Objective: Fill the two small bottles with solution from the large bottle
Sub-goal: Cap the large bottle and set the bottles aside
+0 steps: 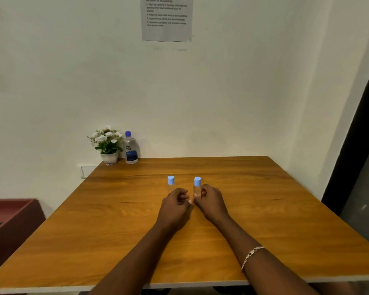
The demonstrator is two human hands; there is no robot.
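Head view. Both hands are out over the middle of the tabletop, close together, thumbs nearly touching.

- Left hand: fingers curled, knuckles in front of the lower body of the left small bottle. That part of the bottle is hidden, so we cannot tell whether the hand grips it or only rests near it.
- Right hand: fingers curl round the lower body of the right small bottle from its 3 o'clock side, one finger showing through the clear wall. We log this as a grip.
- The small bottles stand upright side by side at 12 o'clock from the hands, apart from each other. Pale blue caps are on both, and no liquid level is legible.
- Large bottle: upright, long axis vertical, dark blue cap on, at the far left corner of the tabletop against the wall. It stands just beside a potted plant, which sits at its 9 o'clock.

Key relation: from the hands the large bottle lies at about 10 o'clock and well apart, across open wood. The left hand is the nearer one, so we judge the reach falls to it, with the right hand steadying a small bottle. The plant crowds the far side, so we would approach from the bottle's 3 o'clock side.

Progress, by our judgement: nothing poured yet, all three caps to come off first.

Other: a printed sheet on the wall at 12 o'clock, text too blurred to read, and a bracelet on the right wrist.
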